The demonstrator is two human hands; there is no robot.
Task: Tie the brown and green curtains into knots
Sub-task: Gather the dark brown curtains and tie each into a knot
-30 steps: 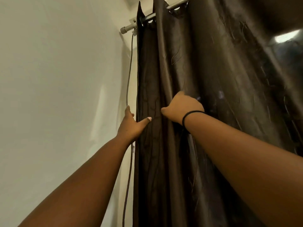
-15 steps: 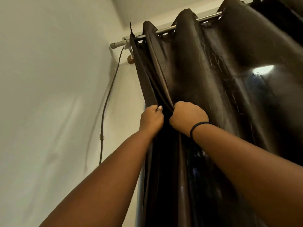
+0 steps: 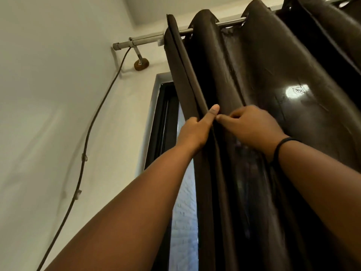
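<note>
A glossy dark brown curtain (image 3: 259, 75) hangs in folds from a metal rod (image 3: 144, 39) near the ceiling. My left hand (image 3: 197, 130) grips the curtain's left edge, its thumb pressed up along the fold. Right beside it, my right hand (image 3: 252, 128) pinches the neighbouring fold with curled fingers; a black band sits on that wrist. Both hands are raised at mid-height of the frame. No green curtain is in view.
A white wall (image 3: 48, 114) fills the left side, with a dark cable (image 3: 91, 130) clipped down it from the rod's end. A rod bracket (image 3: 141, 63) is fixed to the wall. The dark window frame (image 3: 162, 122) and bright glass show left of the curtain.
The curtain's left edge has been pulled to the right, uncovering the window frame and glass. My left hand went from touching the edge to gripping it, and the view tilted upward.
</note>
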